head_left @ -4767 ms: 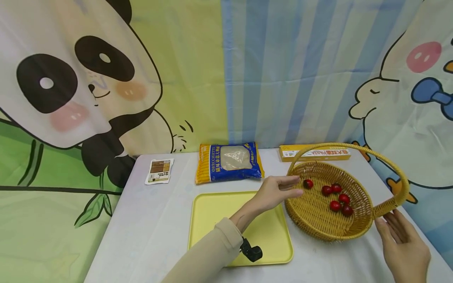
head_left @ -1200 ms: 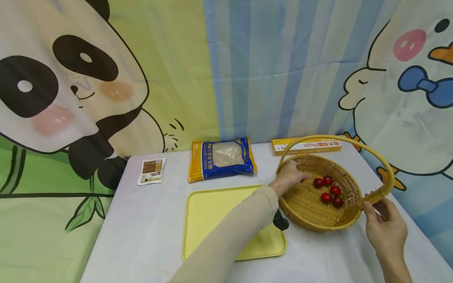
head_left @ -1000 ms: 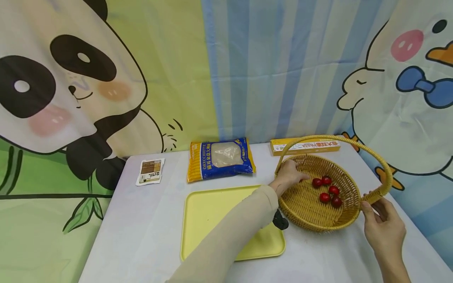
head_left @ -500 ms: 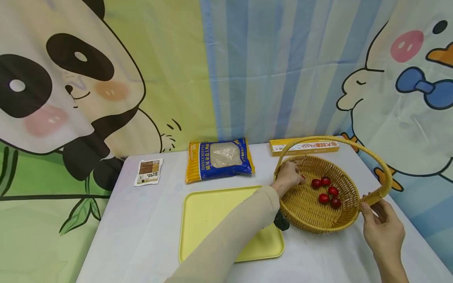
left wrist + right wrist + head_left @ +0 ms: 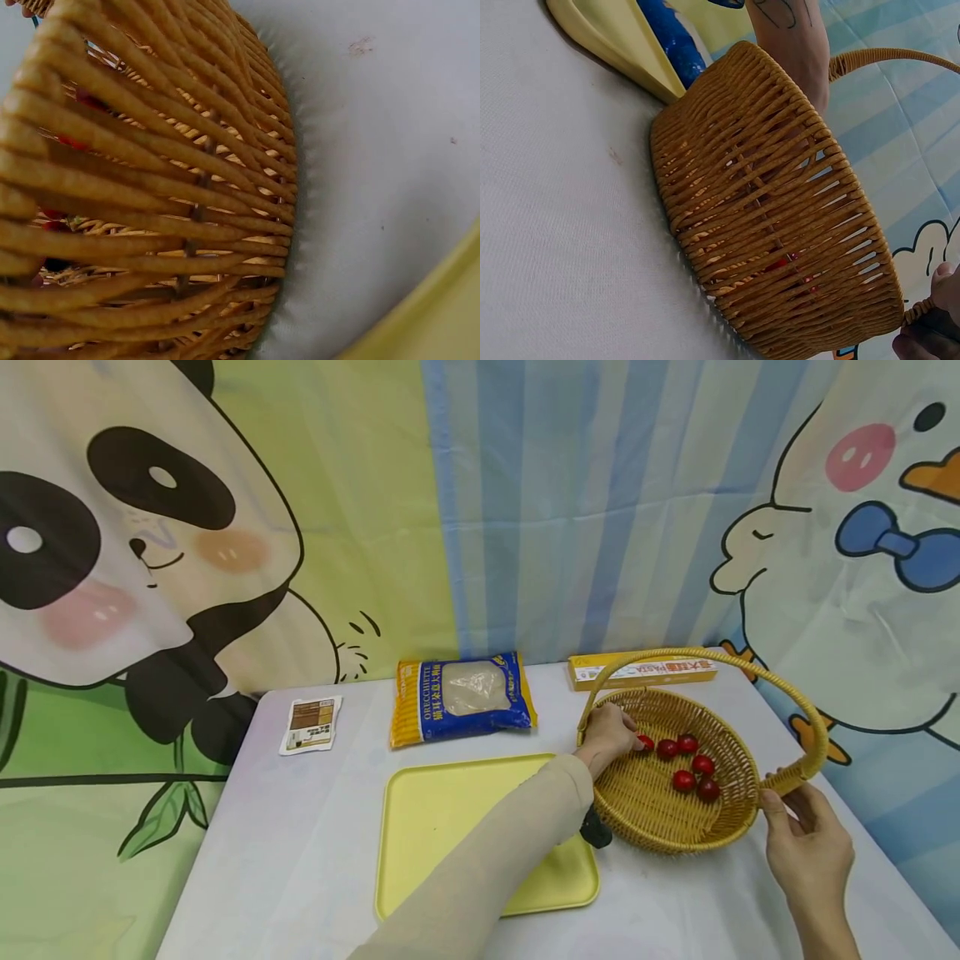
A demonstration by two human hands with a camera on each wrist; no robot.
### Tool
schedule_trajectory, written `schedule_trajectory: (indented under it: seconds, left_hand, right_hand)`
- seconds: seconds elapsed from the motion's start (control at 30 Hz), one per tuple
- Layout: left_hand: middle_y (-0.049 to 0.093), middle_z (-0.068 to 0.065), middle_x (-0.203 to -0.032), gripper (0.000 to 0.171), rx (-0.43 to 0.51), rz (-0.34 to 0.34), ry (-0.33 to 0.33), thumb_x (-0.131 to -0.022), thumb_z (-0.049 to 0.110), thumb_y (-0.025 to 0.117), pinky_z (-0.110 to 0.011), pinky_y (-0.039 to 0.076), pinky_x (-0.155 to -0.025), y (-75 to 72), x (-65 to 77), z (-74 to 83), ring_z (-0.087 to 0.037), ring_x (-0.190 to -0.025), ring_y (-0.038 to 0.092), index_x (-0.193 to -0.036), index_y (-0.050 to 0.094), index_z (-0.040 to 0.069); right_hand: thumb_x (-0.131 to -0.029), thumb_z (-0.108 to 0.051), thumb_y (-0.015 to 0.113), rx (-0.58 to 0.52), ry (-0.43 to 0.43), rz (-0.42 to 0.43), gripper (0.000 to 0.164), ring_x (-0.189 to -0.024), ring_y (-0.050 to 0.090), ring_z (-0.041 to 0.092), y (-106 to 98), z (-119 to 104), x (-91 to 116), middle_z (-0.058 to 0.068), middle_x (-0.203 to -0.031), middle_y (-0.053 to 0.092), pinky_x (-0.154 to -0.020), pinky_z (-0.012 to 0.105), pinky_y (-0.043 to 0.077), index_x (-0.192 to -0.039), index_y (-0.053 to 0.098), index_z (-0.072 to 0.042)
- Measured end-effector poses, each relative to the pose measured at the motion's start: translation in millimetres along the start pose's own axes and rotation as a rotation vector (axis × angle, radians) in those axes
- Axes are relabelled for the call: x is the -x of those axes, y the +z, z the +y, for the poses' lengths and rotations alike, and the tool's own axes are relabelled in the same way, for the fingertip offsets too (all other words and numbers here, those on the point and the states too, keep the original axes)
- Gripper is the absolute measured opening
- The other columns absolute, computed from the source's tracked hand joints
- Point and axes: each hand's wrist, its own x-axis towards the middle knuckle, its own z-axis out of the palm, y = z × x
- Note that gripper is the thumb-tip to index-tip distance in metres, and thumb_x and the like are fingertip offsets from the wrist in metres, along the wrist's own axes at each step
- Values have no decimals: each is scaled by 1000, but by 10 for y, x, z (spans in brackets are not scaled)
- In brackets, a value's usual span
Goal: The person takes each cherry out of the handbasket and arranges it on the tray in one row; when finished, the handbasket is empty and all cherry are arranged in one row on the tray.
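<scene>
A round wicker basket with a tall arched handle stands at the right in the head view. Several red cherries lie on its floor. My left hand reaches over the near left rim into the basket, with one cherry at its bent fingertips. The other fingers are mostly hidden. My right hand pinches the basket at the handle's right base. In the right wrist view, the left forearm passes behind the basket rim. Close wicker fills much of the left wrist view.
A yellow tray lies left of the basket, partly under the left sleeve. Behind it is a blue and yellow orecchiette bag. A pasta box lies behind the basket, and a small packet at the back left.
From hovering at the basket's left rim, the left hand has moved inside it. The cherry it covered now shows at its fingertips, closer to the others. The right hand has taken hold of the handle base.
</scene>
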Motion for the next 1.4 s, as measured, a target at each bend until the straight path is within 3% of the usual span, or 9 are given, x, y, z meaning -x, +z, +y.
schedule_trajectory:
  seconds: [0.2,0.43,0.97,1.23,1.4]
  left_hand:
    - [73,4,-104,27,2,-14,-5,-80,7,92,-28,59,-73,29,-5,-7,-14,-92,69,-103,82,16]
    - [73,7,-115,29,-16,-49,16,-78,11,93,-29,60,-87,27,10,19,-14,-113,67,-104,84,20]
    - [70,8,-93,27,-46,-12,51,-74,8,96,-25,58,-76,47,-37,34,-11,-92,66,-94,82,18]
    - [73,8,-94,20,-69,14,59,-78,10,94,-23,57,-76,-18,59,106,-10,-92,66,-93,83,17]
    - [73,9,-97,20,-52,-17,56,-78,11,93,-23,56,-73,-36,45,155,-9,-93,66,-93,83,19]
  right_hand:
    - [-108,-30,57,31,38,-19,48,-140,56,14,5,3,42,9,-151,59,-102,6,45,-155,51,-20]
    - [-107,-29,58,19,25,-4,47,-137,57,7,-3,-8,39,8,-149,61,-100,5,45,-153,54,-20]
    - [-107,-28,59,4,8,0,46,-134,59,5,21,-26,10,9,-148,62,-96,2,45,-152,55,-20]
    - [-107,-29,59,3,2,-5,46,-135,59,6,20,-37,16,9,-148,62,-97,3,45,-152,55,-20]
    - [-107,-29,58,8,26,-12,46,-136,58,7,8,-29,11,8,-149,61,-98,4,46,-152,54,-21]
